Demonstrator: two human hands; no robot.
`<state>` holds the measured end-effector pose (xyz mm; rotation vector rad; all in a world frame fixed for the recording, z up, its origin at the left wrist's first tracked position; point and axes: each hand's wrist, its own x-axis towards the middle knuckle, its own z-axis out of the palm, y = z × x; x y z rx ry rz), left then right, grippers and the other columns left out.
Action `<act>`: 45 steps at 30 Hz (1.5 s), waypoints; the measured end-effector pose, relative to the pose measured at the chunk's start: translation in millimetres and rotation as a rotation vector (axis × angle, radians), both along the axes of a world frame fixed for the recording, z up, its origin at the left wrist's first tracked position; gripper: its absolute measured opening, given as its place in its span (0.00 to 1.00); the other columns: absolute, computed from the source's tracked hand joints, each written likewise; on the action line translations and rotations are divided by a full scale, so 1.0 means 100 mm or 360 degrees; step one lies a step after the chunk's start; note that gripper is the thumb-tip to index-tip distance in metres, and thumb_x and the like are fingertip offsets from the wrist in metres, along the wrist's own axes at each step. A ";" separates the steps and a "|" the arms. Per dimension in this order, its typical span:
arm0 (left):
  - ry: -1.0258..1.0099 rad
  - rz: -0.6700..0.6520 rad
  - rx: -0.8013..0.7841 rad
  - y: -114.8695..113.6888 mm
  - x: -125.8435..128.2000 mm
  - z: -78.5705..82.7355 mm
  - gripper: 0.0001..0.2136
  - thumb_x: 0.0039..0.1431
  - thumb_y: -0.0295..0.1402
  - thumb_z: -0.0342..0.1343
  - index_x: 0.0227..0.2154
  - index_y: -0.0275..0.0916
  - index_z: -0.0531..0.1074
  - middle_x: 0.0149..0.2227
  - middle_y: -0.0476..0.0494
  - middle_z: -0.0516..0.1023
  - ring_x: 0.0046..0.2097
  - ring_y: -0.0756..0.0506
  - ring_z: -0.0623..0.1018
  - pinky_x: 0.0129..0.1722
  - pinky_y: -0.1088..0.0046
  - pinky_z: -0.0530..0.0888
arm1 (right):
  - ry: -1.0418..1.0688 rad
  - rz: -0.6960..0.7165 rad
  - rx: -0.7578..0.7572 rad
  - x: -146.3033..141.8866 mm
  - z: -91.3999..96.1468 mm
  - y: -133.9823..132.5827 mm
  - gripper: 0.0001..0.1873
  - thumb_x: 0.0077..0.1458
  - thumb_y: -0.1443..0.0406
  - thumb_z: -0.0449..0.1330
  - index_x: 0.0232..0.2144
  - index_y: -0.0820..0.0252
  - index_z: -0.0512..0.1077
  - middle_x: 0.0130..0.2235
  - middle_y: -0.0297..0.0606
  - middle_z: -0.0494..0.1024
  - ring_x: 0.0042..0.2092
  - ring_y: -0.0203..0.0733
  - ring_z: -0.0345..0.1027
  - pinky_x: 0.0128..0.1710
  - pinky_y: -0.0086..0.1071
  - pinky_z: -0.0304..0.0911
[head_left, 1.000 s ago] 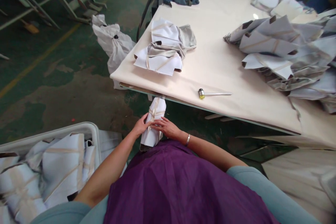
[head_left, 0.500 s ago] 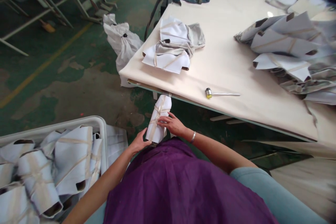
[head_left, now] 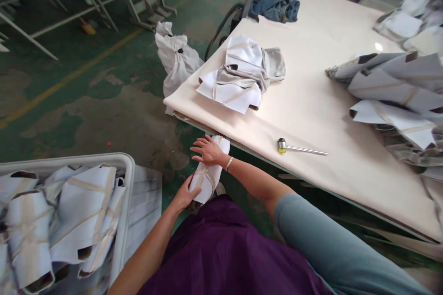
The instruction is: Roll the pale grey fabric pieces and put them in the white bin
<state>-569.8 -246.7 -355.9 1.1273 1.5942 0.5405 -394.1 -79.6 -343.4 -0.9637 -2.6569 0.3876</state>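
Observation:
A white rolled bundle (head_left: 205,183), bound crosswise with beige strips, is held slanting in front of my purple apron, just below the table's front edge. My left hand (head_left: 185,193) grips its near end from the side, thumb on top and the other fingers partly hidden. Across the upper part of the bundle lies my right hand (head_left: 210,152), with its fingers spread and pointing left. Whether it presses on the bundle or only rests there I cannot tell. Part of the strips is hidden under this hand.
A pale-covered table (head_left: 304,115) bears a small mallet (head_left: 282,145), a few white bundles (head_left: 238,83), a larger pile (head_left: 398,87) and blue denim (head_left: 275,2). At left stands a white bin (head_left: 128,166) filled with similar bundles. A tied sack (head_left: 180,57) sits on the floor.
My right hand has slid toward the bundle's far end and its fingers have spread. My left hand stays at the near end. The view has shifted, so the table appears lower.

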 end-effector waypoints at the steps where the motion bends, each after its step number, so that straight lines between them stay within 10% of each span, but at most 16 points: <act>1: 0.0012 0.0003 -0.0011 0.00 0.01 0.02 0.39 0.44 0.43 0.61 0.60 0.32 0.61 0.59 0.33 0.69 0.58 0.35 0.70 0.59 0.59 0.64 | -0.0005 0.0017 0.0021 0.07 -0.02 0.12 0.25 0.61 0.49 0.51 0.55 0.51 0.69 0.57 0.42 0.71 0.62 0.50 0.55 0.65 0.54 0.39; 8: 0.0108 -0.0008 -0.0139 -0.18 -0.02 0.20 0.34 0.47 0.46 0.59 0.56 0.33 0.66 0.51 0.37 0.76 0.51 0.36 0.75 0.52 0.63 0.71 | 0.0035 0.0111 0.0118 0.61 0.22 0.82 0.19 0.65 0.58 0.49 0.50 0.59 0.73 0.50 0.43 0.76 0.58 0.46 0.61 0.65 0.48 0.43; 12: 0.0066 0.0022 -0.0234 -0.43 -0.12 0.25 0.31 0.46 0.45 0.60 0.52 0.34 0.70 0.47 0.39 0.79 0.47 0.36 0.77 0.47 0.63 0.73 | 0.0175 -0.0173 0.0087 0.53 0.35 0.66 0.22 0.67 0.58 0.44 0.57 0.58 0.66 0.57 0.44 0.70 0.62 0.47 0.55 0.65 0.49 0.43; 18: 0.0051 0.0224 -0.0215 -0.60 -0.11 0.18 0.33 0.44 0.45 0.62 0.54 0.36 0.69 0.49 0.39 0.78 0.47 0.36 0.77 0.46 0.64 0.74 | -0.0012 0.0151 0.0024 0.23 0.13 0.43 0.23 0.63 0.55 0.52 0.57 0.55 0.66 0.61 0.43 0.65 0.66 0.52 0.48 0.66 0.55 0.35; 24: 0.0061 0.0463 -0.0146 -0.75 0.01 0.11 0.32 0.45 0.46 0.61 0.54 0.37 0.69 0.47 0.39 0.79 0.47 0.36 0.77 0.49 0.61 0.73 | 0.0017 0.0200 -0.0120 0.40 0.33 0.78 0.20 0.65 0.59 0.47 0.53 0.58 0.71 0.51 0.43 0.75 0.52 0.45 0.66 0.56 0.41 0.60; 27: 0.0160 0.0717 -0.0051 -0.82 0.10 0.07 0.36 0.43 0.45 0.63 0.56 0.35 0.66 0.55 0.34 0.73 0.54 0.34 0.73 0.56 0.57 0.68 | 0.0062 0.0328 -0.0175 0.48 0.33 0.57 0.21 0.66 0.57 0.46 0.52 0.57 0.72 0.52 0.42 0.74 0.52 0.43 0.67 0.54 0.36 0.62; 31: 0.0238 0.1110 -0.0089 -0.90 0.27 0.03 0.39 0.44 0.43 0.63 0.59 0.31 0.60 0.59 0.27 0.67 0.57 0.35 0.70 0.56 0.57 0.68 | -0.0030 0.0198 -0.0049 0.53 0.12 0.21 0.22 0.64 0.57 0.50 0.56 0.55 0.67 0.58 0.45 0.69 0.61 0.51 0.58 0.64 0.54 0.47; 38: 0.0325 0.1742 0.0018 -1.22 0.45 0.20 0.21 0.55 0.47 0.53 0.44 0.35 0.67 0.47 0.35 0.74 0.49 0.41 0.74 0.51 0.63 0.70 | 0.0120 0.0189 0.0094 0.08 0.26 -0.13 0.29 0.64 0.54 0.48 0.64 0.54 0.55 0.66 0.45 0.55 0.68 0.56 0.41 0.65 0.62 0.33; 45: 0.0439 0.1402 0.0112 -1.39 0.57 0.27 0.18 0.58 0.47 0.47 0.31 0.37 0.73 0.38 0.40 0.75 0.45 0.41 0.74 0.50 0.64 0.69 | 0.0049 0.0600 -0.0034 -0.42 0.22 -0.75 0.30 0.62 0.52 0.51 0.63 0.55 0.58 0.66 0.47 0.56 0.69 0.57 0.40 0.65 0.62 0.32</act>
